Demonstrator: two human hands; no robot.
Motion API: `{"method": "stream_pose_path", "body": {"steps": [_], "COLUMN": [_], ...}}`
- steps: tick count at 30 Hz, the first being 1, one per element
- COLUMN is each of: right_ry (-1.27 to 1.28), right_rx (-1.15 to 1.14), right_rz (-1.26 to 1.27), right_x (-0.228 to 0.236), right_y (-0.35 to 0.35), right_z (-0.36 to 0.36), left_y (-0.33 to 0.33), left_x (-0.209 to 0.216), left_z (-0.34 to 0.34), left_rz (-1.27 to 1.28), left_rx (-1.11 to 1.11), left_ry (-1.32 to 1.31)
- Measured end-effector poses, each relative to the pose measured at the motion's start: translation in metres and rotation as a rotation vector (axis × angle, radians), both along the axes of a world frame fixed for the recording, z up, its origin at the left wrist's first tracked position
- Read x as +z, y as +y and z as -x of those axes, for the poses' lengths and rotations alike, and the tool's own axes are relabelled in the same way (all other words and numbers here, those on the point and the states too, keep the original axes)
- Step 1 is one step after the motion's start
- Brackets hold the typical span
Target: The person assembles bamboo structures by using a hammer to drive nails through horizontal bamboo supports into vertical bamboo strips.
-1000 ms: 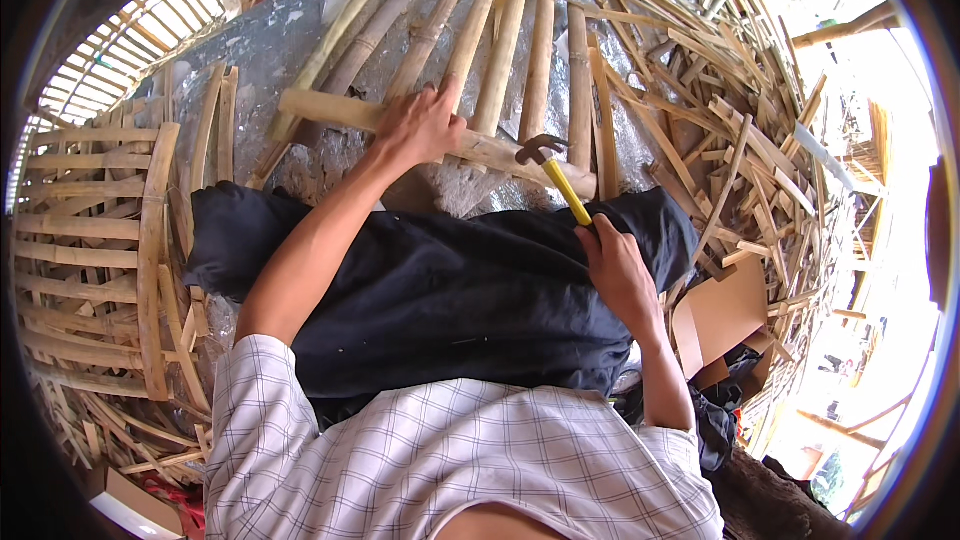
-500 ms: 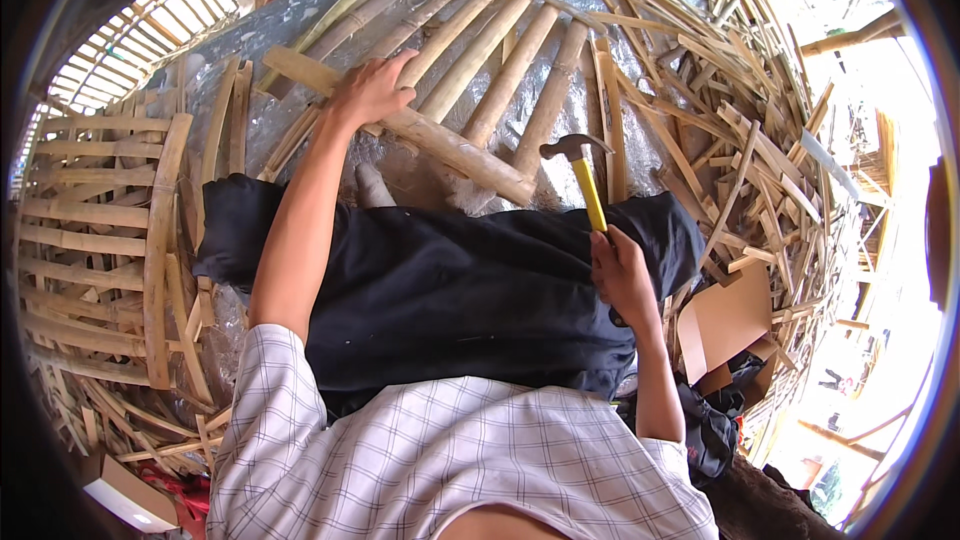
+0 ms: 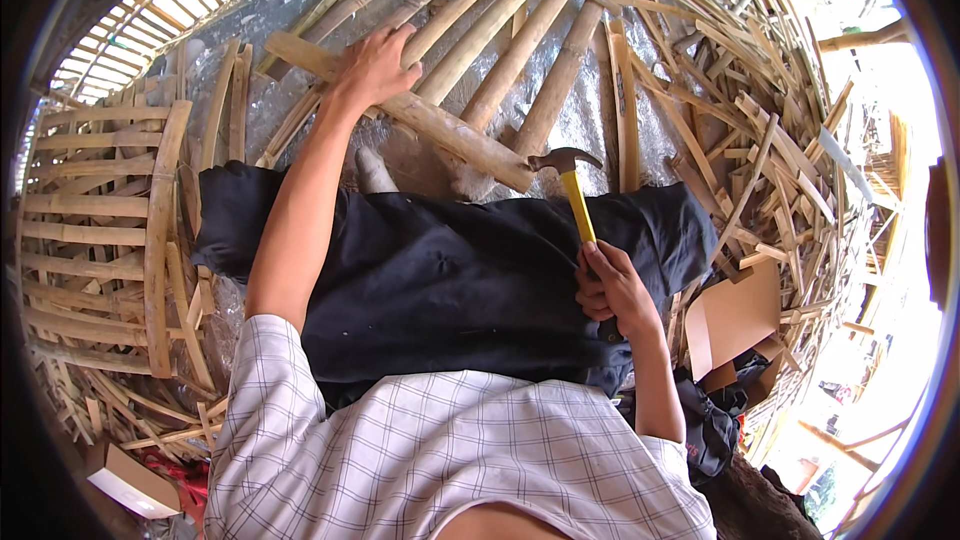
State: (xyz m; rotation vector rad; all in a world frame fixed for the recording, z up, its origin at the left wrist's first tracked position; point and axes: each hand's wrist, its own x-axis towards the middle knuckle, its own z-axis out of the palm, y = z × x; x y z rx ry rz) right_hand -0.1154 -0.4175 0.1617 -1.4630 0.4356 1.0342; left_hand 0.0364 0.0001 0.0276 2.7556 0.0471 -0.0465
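Observation:
A bamboo frame (image 3: pixel 492 48) lies ahead of my knees, with several split slats running from a far rail to a thick near rail (image 3: pixel 450 133). My left hand (image 3: pixel 374 70) grips the upper left part of that near rail, fingers over the top and thumb on the near right side. In my right hand (image 3: pixel 612 290), closed round its yellow handle, is a claw hammer (image 3: pixel 575 202). The hammer head is at the right end of the near rail; whether it touches, I cannot tell. My legs in black trousers lie just below the frame.
A slatted bamboo panel (image 3: pixel 85 235) stands at the left. Loose bamboo strips (image 3: pixel 775 155) are heaped on the right, beside an open cardboard box (image 3: pixel 733 312) and a black bag (image 3: pixel 708 415). Another box (image 3: pixel 130 480) sits at lower left. Grey sheeting (image 3: pixel 290 5) lies under the frame.
My right hand has moved a little left, bringing the hammer head from beside the near rail to its right end. The left hand keeps its grip. The view has shifted slightly.

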Motion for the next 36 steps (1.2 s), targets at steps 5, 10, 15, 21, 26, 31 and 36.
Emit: {"method": "stream_pose_path", "body": {"steps": [5, 10, 15, 21, 26, 31, 36], "right_ry": [0.038, -0.007, -0.024, -0.074, -0.087, -0.091, -0.062], "right_rx": [0.003, 0.048, 0.061, 0.071, 0.041, 0.063, 0.085], "right_rz": [-0.039, -0.066, -0.028, -0.034, -0.077, -0.032, -0.043], "right_x": [-0.002, -0.008, -0.011, -0.007, -0.011, -0.016, -0.016], "right_y": [0.005, 0.005, 0.007, 0.009, 0.022, 0.033, 0.031], "right_z": [0.009, 0.015, 0.019, 0.020, 0.014, 0.013, 0.012], "left_y": [0.013, 0.035, 0.033, 0.036, 0.045, 0.046, 0.039], "left_x": [0.007, 0.013, -0.013, -0.022, -0.035, -0.038, -0.032], "left_z": [-0.003, -0.011, -0.004, -0.002, -0.003, -0.002, -0.001], "left_rz": [0.074, 0.066, 0.140, 0.132, 0.081, 0.083, 0.116], "left_rx": [0.001, 0.033, -0.026, -0.058, -0.092, -0.089, -0.057], "left_ry": [-0.092, -0.244, -0.103, -0.130, -0.211, -0.196, -0.142]}}
